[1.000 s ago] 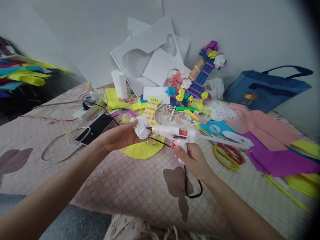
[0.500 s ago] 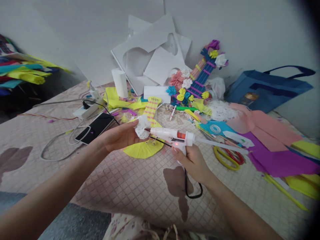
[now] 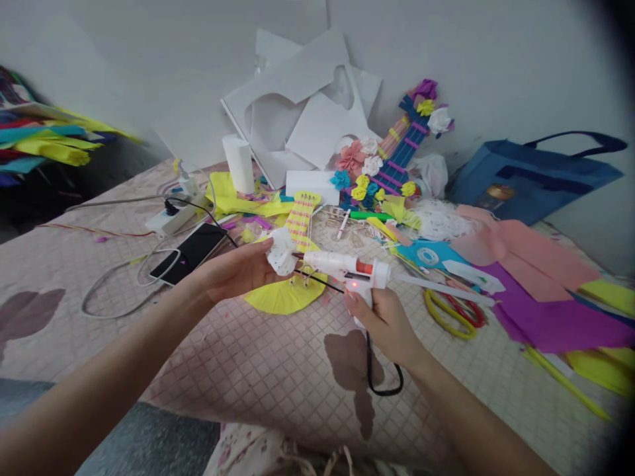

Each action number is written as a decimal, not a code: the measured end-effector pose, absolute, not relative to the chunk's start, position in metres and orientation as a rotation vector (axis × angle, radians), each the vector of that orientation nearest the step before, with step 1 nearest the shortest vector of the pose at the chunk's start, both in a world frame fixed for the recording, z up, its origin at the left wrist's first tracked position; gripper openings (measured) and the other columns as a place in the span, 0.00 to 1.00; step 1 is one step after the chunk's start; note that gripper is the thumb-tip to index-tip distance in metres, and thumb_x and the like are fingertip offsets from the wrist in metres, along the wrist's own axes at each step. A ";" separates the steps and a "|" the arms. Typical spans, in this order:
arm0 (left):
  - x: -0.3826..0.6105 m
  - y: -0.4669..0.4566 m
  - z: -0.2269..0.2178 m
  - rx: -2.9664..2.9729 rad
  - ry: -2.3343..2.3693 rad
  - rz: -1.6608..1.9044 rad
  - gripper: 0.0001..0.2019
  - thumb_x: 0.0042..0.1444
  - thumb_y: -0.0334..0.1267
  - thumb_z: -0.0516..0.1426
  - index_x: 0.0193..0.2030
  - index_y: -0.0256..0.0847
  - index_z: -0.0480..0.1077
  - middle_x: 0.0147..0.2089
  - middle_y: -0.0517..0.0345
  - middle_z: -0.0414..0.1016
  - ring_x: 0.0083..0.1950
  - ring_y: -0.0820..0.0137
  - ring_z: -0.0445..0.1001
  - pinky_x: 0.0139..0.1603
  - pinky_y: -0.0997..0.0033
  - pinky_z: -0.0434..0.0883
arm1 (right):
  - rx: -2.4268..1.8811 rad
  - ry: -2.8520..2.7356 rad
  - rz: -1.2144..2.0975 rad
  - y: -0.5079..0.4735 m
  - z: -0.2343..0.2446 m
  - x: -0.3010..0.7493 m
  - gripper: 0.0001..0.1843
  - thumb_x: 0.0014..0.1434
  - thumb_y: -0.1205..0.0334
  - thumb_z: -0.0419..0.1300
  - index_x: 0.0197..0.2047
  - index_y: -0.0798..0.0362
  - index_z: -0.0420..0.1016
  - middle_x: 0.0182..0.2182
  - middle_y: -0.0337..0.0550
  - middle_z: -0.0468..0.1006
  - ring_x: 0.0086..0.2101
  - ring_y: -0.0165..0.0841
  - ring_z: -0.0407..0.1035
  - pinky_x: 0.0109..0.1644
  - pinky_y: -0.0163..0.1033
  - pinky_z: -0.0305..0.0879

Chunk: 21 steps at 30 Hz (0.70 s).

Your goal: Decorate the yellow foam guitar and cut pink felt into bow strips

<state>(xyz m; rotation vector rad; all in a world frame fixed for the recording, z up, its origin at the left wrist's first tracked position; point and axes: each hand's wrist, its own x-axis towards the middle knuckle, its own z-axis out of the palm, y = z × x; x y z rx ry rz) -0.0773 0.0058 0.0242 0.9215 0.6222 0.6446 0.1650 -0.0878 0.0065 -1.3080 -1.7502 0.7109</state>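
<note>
My left hand (image 3: 241,270) is closed on a white crepe-paper flower (image 3: 282,252), held up over the table. In my right hand (image 3: 389,322) is a white hot glue gun (image 3: 342,264), its small light glowing red and a long glue stick (image 3: 441,289) poking out at the back. The dark nozzle points left and ends close to the flower; whether it touches I cannot tell. The gun's black cord (image 3: 322,281) runs behind my hands. Below and behind lies a yellow paper guitar (image 3: 285,295) with pink bands and strings, partly covered by the flower and gun.
A phone (image 3: 191,252) and a power strip (image 3: 176,215) with cables lie left. At the back stand white foam-board offcuts (image 3: 317,125), a white roll (image 3: 239,165) and a blue flowered paper guitar (image 3: 401,155). On the right are scissors (image 3: 449,314), paper sheets (image 3: 555,317) and a blue bag (image 3: 536,175).
The glue gun in my right hand has shifted slightly right, so its nozzle sits a little farther from the flower's middle. My left hand has hardly moved.
</note>
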 end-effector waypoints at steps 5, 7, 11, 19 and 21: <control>-0.075 0.001 0.027 0.915 0.631 0.640 0.16 0.61 0.41 0.49 0.52 0.40 0.68 0.55 0.49 0.72 0.56 0.60 0.69 0.59 0.55 0.64 | -1.305 -1.744 0.710 -0.088 0.007 0.163 0.18 0.60 0.47 0.53 0.27 0.50 0.67 0.19 0.38 0.65 0.26 0.33 0.62 0.27 0.36 0.56; -0.075 0.000 0.027 0.928 0.634 0.633 0.17 0.60 0.42 0.51 0.52 0.38 0.68 0.55 0.47 0.72 0.56 0.60 0.69 0.59 0.55 0.64 | -1.318 -1.729 0.708 -0.087 0.008 0.163 0.19 0.60 0.46 0.52 0.27 0.51 0.68 0.20 0.38 0.65 0.25 0.33 0.61 0.27 0.35 0.56; -0.077 0.000 0.025 0.993 0.665 0.622 0.16 0.60 0.43 0.50 0.51 0.38 0.68 0.56 0.45 0.71 0.60 0.58 0.66 0.58 0.55 0.64 | -1.304 -1.748 0.765 -0.087 0.007 0.162 0.18 0.61 0.47 0.52 0.30 0.52 0.70 0.20 0.38 0.66 0.24 0.30 0.60 0.26 0.34 0.55; -0.108 0.004 0.026 1.238 0.777 0.766 0.18 0.56 0.43 0.55 0.53 0.41 0.66 0.53 0.48 0.72 0.54 0.60 0.70 0.57 0.56 0.65 | -1.286 -1.644 0.857 -0.086 0.001 0.166 0.20 0.60 0.47 0.54 0.25 0.53 0.67 0.21 0.39 0.69 0.24 0.29 0.61 0.26 0.34 0.56; -0.122 0.004 0.024 1.427 0.916 0.800 0.22 0.53 0.41 0.59 0.55 0.44 0.64 0.52 0.51 0.72 0.53 0.63 0.71 0.55 0.60 0.67 | -1.293 -1.607 0.903 -0.085 0.000 0.168 0.19 0.60 0.47 0.53 0.26 0.53 0.67 0.22 0.39 0.70 0.24 0.29 0.62 0.26 0.34 0.57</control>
